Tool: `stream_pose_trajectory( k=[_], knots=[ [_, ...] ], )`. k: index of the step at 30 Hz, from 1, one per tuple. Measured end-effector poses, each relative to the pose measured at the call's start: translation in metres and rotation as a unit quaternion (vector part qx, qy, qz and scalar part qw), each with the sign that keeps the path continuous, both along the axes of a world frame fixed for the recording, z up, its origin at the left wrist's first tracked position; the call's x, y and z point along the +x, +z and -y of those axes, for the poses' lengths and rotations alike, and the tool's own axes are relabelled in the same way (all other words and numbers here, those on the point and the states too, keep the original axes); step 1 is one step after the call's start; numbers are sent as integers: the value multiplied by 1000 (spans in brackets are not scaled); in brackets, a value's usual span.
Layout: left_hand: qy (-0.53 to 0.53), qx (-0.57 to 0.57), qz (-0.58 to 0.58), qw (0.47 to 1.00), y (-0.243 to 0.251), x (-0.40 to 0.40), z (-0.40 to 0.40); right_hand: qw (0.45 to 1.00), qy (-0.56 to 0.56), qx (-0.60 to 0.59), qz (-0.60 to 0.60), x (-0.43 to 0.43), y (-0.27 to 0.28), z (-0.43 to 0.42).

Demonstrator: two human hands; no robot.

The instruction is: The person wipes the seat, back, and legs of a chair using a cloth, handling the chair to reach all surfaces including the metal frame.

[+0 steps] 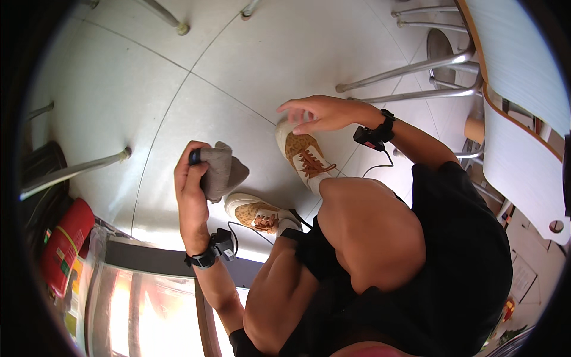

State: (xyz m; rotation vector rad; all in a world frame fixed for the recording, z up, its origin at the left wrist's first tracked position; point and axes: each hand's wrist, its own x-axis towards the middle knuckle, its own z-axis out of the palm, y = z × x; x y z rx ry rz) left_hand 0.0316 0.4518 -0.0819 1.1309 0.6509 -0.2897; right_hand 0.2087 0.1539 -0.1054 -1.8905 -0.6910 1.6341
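My left hand grips a bunched grey cloth above the tiled floor. A dark blue band shows where my fingers close at the cloth's edge; I cannot tell whether it is part of it. My right hand holds nothing. Its fingers are bent, apart and slightly blurred, over the toe of one sneaker with brown laces and a leopard-spotted panel. The matching sneaker is on my other foot, just beyond the cloth. Each wrist wears a black strap with a small cabled box.
Metal furniture legs and a pale tabletop stand at the right. More metal legs reach in from the left and top. A red fire extinguisher is at the lower left, near a bright glazed door or window.
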Motion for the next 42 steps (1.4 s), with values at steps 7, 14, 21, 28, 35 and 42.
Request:
stream_pose_trajectory(
  k=[7, 14, 21, 28, 35, 42],
  knots=[
    [-5, 46, 77, 996, 6, -13, -1, 959, 171, 218, -61, 15, -24, -158],
    [247, 232, 54, 939, -21, -58, -29, 988, 47, 99, -109, 15, -12, -216],
    [283, 238, 48, 928, -22, -64, -46, 991, 63, 92, -68, -9, -9, -255],
    [415, 397, 109, 811, -33, -50, -117, 988, -130, 75, -48, -19, 36, -290],
    [377, 585, 121, 708, -42, -25, -158, 950, -254, 158, -94, -4, 77, -305],
    [367, 327, 282, 824, -7, -4, -122, 941, -134, 184, -249, 19, 86, -304]
  ],
)
